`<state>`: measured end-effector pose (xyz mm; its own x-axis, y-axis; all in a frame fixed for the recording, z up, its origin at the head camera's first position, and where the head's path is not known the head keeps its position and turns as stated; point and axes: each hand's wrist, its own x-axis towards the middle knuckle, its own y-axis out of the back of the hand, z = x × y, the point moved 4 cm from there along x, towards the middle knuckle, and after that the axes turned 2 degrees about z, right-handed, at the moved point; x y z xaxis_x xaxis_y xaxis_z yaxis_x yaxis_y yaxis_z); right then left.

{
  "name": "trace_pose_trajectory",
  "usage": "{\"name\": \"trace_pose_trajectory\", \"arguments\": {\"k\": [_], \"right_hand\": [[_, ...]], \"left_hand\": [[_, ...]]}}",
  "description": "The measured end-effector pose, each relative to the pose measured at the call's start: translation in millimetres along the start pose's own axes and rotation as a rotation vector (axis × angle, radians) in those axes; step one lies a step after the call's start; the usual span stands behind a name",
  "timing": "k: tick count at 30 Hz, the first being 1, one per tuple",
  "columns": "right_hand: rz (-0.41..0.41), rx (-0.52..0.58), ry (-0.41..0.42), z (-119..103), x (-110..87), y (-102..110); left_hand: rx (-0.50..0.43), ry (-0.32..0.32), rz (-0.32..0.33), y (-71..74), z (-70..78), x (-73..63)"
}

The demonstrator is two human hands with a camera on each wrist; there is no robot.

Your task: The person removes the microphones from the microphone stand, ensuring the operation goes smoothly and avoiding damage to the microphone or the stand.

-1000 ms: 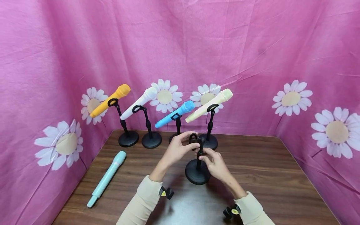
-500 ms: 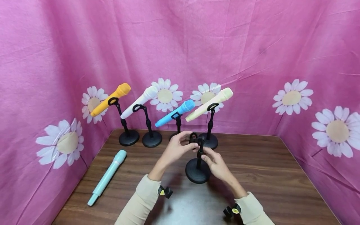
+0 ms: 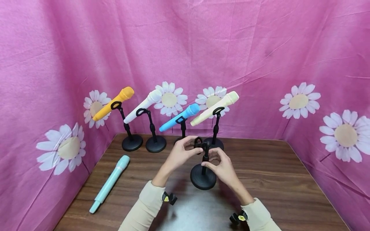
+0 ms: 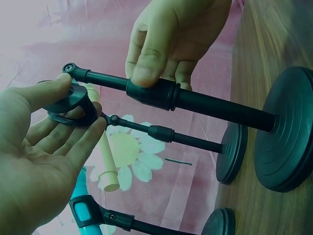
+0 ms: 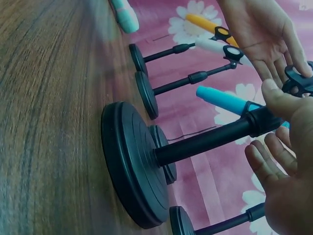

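A black microphone stand stands upright on its round base, in front of the others. At its top my left hand pinches the ring-shaped clip between thumb and fingers. The clip hangs sideways from the pole's tip joint. Lower on the pole, my right hand holds the adjusting collar, thumb on the near side and fingers behind it. In the left wrist view the right thumb lies right on the collar. A mint-green microphone lies on the table to the left.
Behind stand several stands bearing tilted microphones: orange, white, blue and cream. My left hand overlaps the blue one's stand. A pink daisy-printed curtain surrounds the wooden table.
My right thumb has shifted left across the front of the collar, and the right fingers have risen slightly. My left hand stays at the clip. The stand's base has not moved.
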<state>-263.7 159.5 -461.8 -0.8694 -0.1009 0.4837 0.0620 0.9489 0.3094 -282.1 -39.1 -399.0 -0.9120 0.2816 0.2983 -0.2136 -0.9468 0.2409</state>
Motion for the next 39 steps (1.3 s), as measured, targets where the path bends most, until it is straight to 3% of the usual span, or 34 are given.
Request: {"name": "trace_pose_trajectory", "arguments": {"k": [9,20,33,39], "right_hand": [[-0.010,-0.010,-0.069,-0.9,-0.9,-0.2],[-0.070,0.011,-0.026,-1.4,-4.1,-1.3],[-0.018,-0.020,-0.060,-0.8,-1.8,-1.6],[-0.035,-0.007,-0.081,-4.5,-2.0,-1.8]], "left_hand": [[-0.005,0.001,-0.006,0.6,-1.6,-1.2],[-0.043,0.015,-0.016,0.3,-3.4,-1.8],[-0.036,0.002,-0.008,-0.1,-3.9,-0.9],[-0.039,-0.002,-0.005,0.8,-3.0,-1.5]]}}
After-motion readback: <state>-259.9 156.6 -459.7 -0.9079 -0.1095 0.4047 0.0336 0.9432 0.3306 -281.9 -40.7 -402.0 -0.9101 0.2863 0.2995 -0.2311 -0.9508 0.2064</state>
